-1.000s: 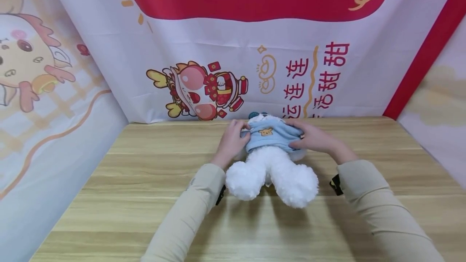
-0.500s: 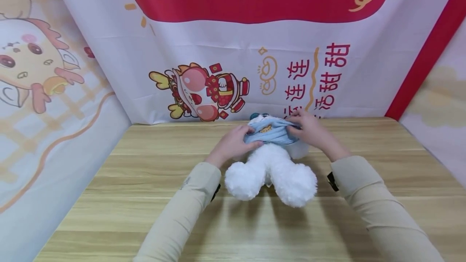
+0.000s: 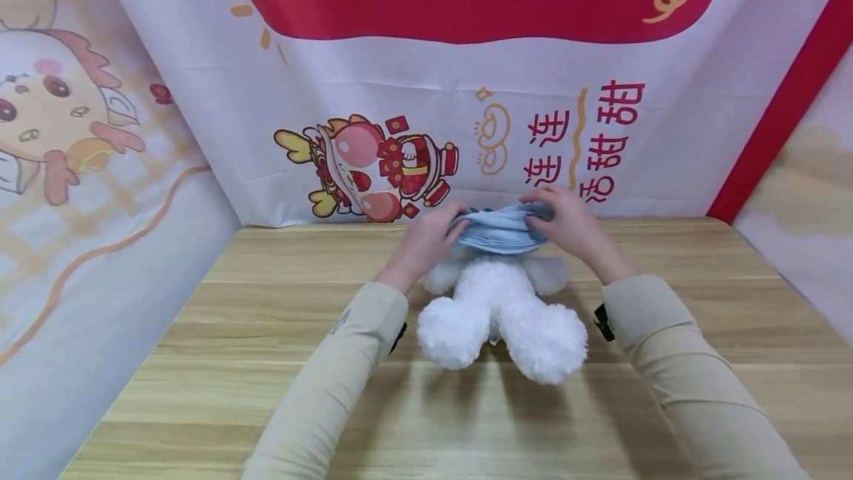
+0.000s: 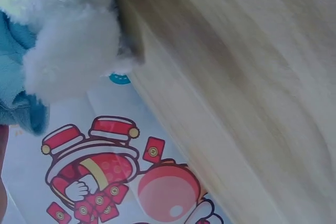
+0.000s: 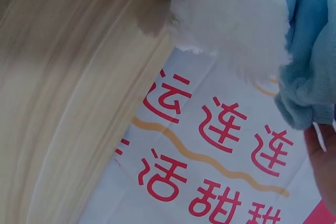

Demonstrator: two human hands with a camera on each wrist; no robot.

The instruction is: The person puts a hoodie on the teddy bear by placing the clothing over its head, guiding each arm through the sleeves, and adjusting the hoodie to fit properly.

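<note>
A white fluffy stuffed toy [image 3: 494, 289] lies on the wooden table, legs toward me. Its light blue shirt [image 3: 503, 230] is bunched over the head end, and the belly and arms are bare. My left hand [image 3: 426, 244] pinches the shirt's left side. On the other side my right hand [image 3: 571, 225] grips the bunched cloth. In the right wrist view, part of the right hand [image 5: 321, 161] shows below the blue cloth [image 5: 311, 51]. The left wrist view shows a fluffy arm [image 4: 73, 56] beside the shirt [image 4: 18, 72]. The toy's face is hidden.
The wooden table [image 3: 266, 361] ends at a white and red printed cloth [image 3: 400, 58] hanging close behind the toy's head. Another printed cloth [image 3: 120, 258] borders the left side, and a pale one [image 3: 813, 206] the right.
Both hands have drawn the shirt up the toy's body toward its head. The printed animal on the shirt is now hidden in folds, and the belly and arms have come into view.
</note>
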